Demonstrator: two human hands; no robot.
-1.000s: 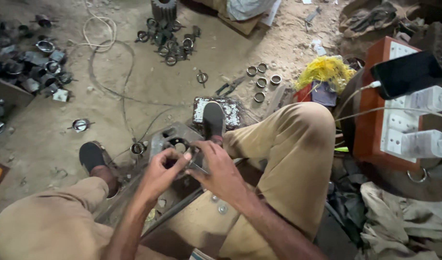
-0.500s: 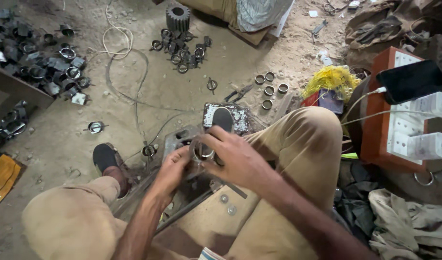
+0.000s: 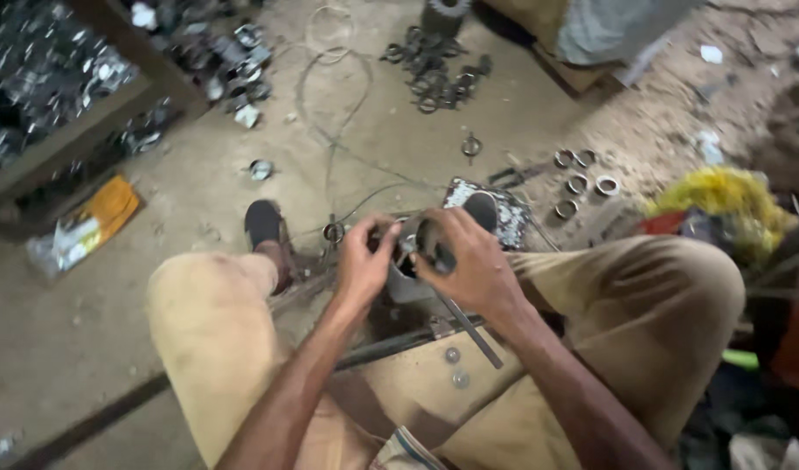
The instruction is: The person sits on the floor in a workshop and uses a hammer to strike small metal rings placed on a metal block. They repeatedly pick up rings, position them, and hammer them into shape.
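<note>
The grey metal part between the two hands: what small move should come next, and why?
Probably steady the grey metal part with the left hand before the right hand works further. Both hands grip it from opposite sides above the floor, and the blurred picture does not show how it is seated.

1 flat orange-and-white packet (image 3: 84,224) on floor, far left
</note>
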